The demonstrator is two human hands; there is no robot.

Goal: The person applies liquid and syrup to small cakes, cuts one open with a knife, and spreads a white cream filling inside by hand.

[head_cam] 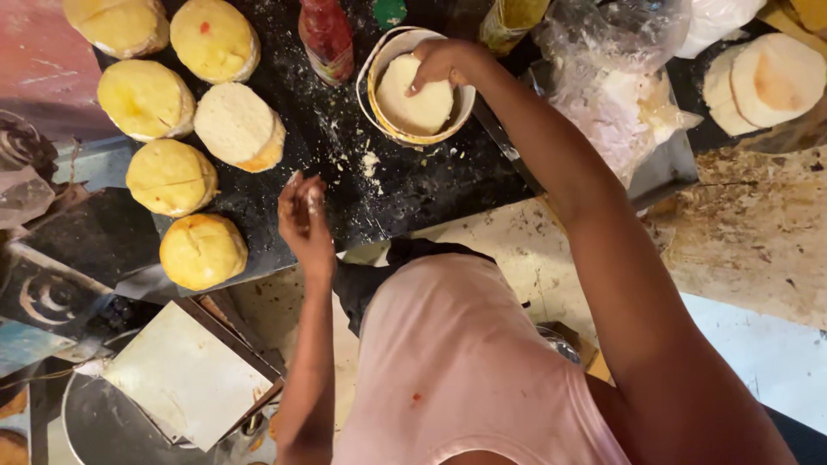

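The right hand (444,62) is reaching into the round white bucket with a yellow inner rim (369,86), fingertips pressing down on the pale round bread slice (418,103) lying flat inside it; the fingers are curled over the slice's upper edge, and whether they are gripping it cannot be told. The left hand (304,215) is hovering below-left of the bucket over the black crumb-dusted worktop (405,185), fingers loosely pinched around a small pale object too small to identify. 6 round buns, 5 yellow-coated and 1 pale (239,126), are lying in a cluster well left of the bucket. A red sauce bottle (327,39) is standing just left of the bucket. A clear crumpled plastic bag (616,95) is lying to the bucket's right.
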